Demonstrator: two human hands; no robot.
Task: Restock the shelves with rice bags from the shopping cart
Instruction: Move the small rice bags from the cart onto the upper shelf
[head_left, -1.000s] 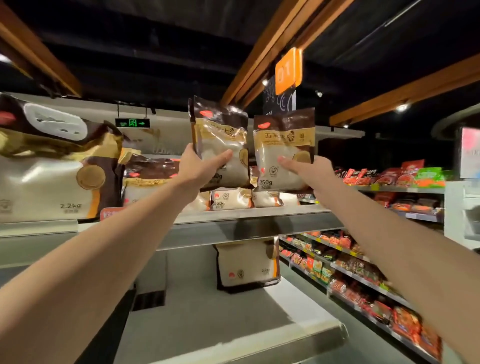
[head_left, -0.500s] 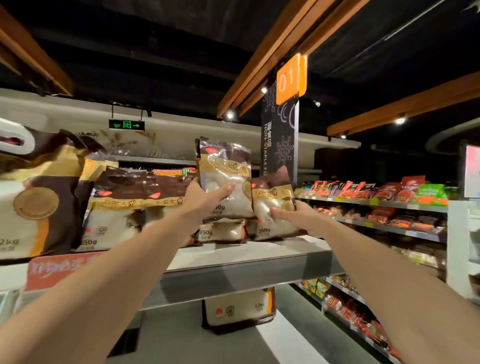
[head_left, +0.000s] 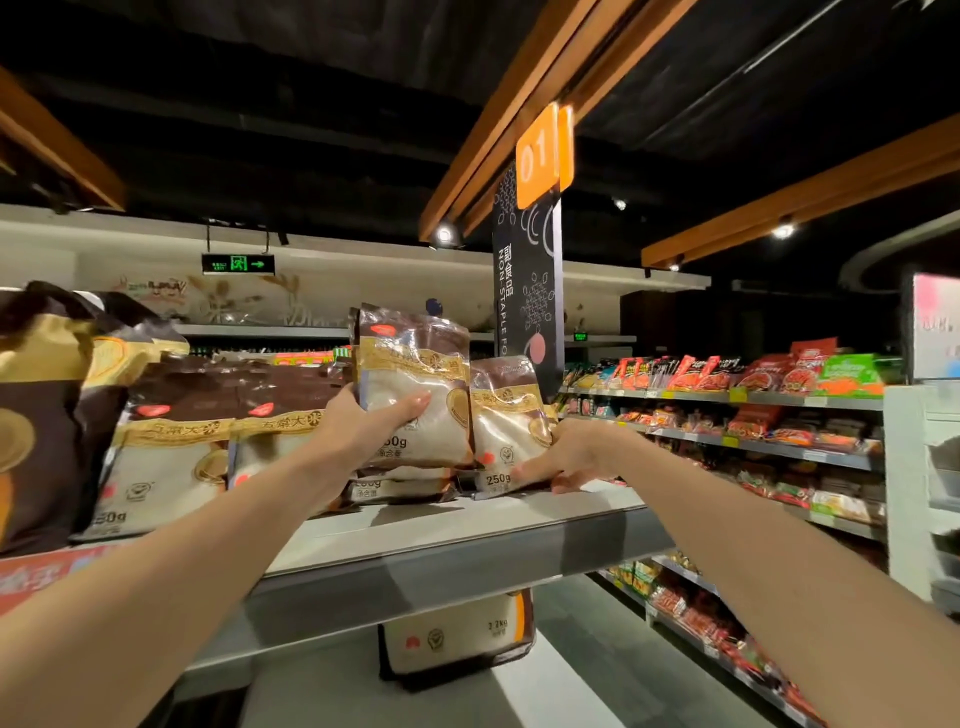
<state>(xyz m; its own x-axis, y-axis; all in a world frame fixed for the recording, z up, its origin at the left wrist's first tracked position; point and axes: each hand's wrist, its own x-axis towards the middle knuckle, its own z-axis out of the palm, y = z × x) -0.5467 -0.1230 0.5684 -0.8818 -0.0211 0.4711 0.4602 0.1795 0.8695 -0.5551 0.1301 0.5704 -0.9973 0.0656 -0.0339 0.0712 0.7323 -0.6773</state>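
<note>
Both hands are up at the top shelf (head_left: 467, 535) right now. The left hand (head_left: 363, 431) is wrapped around the left rice bag (head_left: 415, 364), thumb across the front and fingers behind, holding it upright just above a couple of flat 250g bags (head_left: 400, 488) lying on the shelf. The right hand (head_left: 576, 457) is pinching the lower right corner of the right rice bag (head_left: 504, 415), with its fingers run along the bottom front down at the shelf surface. That bag stands on the shelf, touching the left one. More 250g bags (head_left: 171, 457) lean in a row to the left, next to a big brown and gold sack (head_left: 41, 415). Aisle sign 01 (head_left: 537, 156) hangs overhead.
</note>
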